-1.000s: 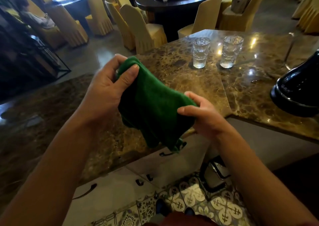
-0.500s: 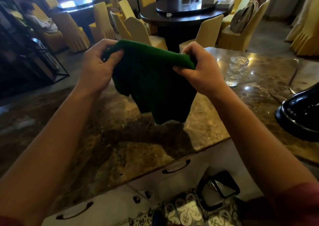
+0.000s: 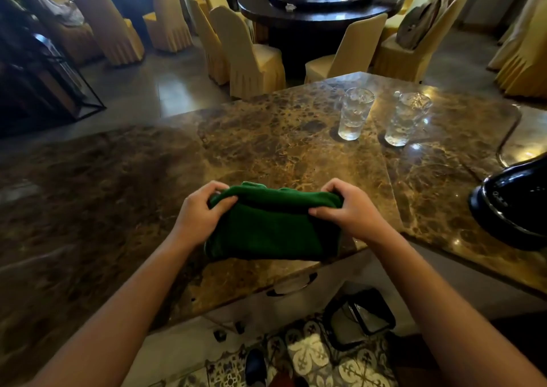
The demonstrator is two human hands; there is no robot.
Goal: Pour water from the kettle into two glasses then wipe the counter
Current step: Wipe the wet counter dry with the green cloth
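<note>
I see left hand (image 3: 197, 215) and right hand (image 3: 349, 209) both gripping the green cloth (image 3: 266, 229) at the counter (image 3: 266, 150) edge, two glasses (image 3: 353, 114) behind

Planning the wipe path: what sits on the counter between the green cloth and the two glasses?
Head view: only bare marble counter between the green cloth and the two glasses.

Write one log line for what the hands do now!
stage: wipe prep | left hand, right hand: holding green cloth | glasses: filled
</note>
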